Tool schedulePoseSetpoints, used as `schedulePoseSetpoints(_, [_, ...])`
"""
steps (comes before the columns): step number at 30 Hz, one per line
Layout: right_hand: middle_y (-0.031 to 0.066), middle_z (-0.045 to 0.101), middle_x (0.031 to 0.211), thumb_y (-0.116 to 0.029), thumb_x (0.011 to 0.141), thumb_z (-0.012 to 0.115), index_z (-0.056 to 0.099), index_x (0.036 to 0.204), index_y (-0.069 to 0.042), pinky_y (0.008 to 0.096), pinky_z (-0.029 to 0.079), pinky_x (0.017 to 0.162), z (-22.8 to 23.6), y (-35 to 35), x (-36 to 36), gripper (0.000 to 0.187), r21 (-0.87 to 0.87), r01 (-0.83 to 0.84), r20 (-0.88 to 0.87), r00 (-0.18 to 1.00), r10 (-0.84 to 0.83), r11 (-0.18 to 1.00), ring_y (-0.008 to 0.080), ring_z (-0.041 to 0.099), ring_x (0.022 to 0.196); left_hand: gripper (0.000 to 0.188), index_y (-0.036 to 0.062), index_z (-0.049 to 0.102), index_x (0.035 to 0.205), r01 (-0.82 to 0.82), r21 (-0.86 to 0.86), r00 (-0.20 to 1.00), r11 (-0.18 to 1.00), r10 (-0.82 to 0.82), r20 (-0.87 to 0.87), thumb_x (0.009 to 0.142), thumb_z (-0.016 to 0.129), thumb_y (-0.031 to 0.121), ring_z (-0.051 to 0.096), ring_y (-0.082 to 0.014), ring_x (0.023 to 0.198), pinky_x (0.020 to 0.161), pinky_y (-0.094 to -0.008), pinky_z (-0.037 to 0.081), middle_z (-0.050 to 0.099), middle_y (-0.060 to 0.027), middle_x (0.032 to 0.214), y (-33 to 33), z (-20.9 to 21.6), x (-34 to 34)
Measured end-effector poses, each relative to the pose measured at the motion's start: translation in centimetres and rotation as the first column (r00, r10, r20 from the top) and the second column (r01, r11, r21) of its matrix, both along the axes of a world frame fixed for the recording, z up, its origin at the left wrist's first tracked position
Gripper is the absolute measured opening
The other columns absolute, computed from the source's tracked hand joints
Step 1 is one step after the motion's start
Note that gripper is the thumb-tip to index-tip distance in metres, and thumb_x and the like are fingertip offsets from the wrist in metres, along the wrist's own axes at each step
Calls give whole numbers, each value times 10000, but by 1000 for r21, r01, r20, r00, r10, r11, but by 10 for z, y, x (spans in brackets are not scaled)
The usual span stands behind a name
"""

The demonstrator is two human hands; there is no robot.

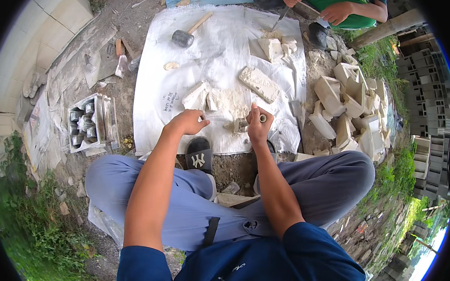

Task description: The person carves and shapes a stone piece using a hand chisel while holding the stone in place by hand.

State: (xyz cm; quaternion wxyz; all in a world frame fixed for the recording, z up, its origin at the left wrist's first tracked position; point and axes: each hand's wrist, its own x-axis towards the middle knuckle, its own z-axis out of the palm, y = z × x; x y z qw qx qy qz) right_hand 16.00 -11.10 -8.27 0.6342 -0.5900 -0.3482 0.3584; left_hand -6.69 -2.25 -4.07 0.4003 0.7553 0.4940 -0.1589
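My right hand [259, 124] is closed round a hand tool [263, 118] with a round, tube-like handle end. The tool's head [240, 125] is low over a white sack sheet [150, 106]; its exact kind is hard to make out. My left hand [188, 122] holds nothing, its fingers apart and slightly curled. Just beyond it lie two pale broken stone chunks [196, 95] with crumbs and powder about them. Ahead of my right hand rests a flat, rough pale slab [259, 84]. Farther off on the sheet is a dark-headed mallet [183, 38] with a wooden handle.
A co-worker's hands [336, 13] hold a metal rod tool over pale pieces [271, 49] at the far right. Broken pale blocks [346, 103] are heaped on the right. A box of dark cup-like pieces [89, 122] stands left. My sandal [199, 154] touches the sheet's near edge.
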Motion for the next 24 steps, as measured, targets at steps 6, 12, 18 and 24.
schedulePoseSetpoints(6, [-30,387,504,-180,1034,573,437,553,-55,294,215,448,60,8,-9,515,14,-31,30,999,30,999,59,307,468,452,67,677,1212,28,24,998,999,-29,60,987,595,449,672,-375,1062,940,-432,516,715,-207,1107,-7,6,-4])
schedulePoseSetpoints(12, [-41,414,527,-255,1024,611,475,582,-31,288,237,449,-11,-7,8,514,48,-3,13,1000,3,999,53,343,494,439,76,683,1215,15,12,1000,1000,-15,17,976,606,435,658,-367,1104,962,-424,506,703,-208,1155,-3,-3,5])
schedulePoseSetpoints(18, [-22,383,491,-215,1052,556,422,540,-58,299,229,451,57,7,-8,552,46,-16,-39,999,18,999,76,301,446,432,77,687,1202,19,9,1000,1000,-19,21,982,603,440,668,-353,1072,933,-423,516,708,-204,1123,-9,4,3])
schedulePoseSetpoints(24, [-11,427,522,-210,1045,573,447,588,-39,292,249,464,-5,2,2,504,25,-46,92,995,44,999,68,340,489,444,69,682,1212,-16,-35,997,999,19,77,985,603,443,690,-331,976,868,-405,528,723,-189,1036,-1,11,15])
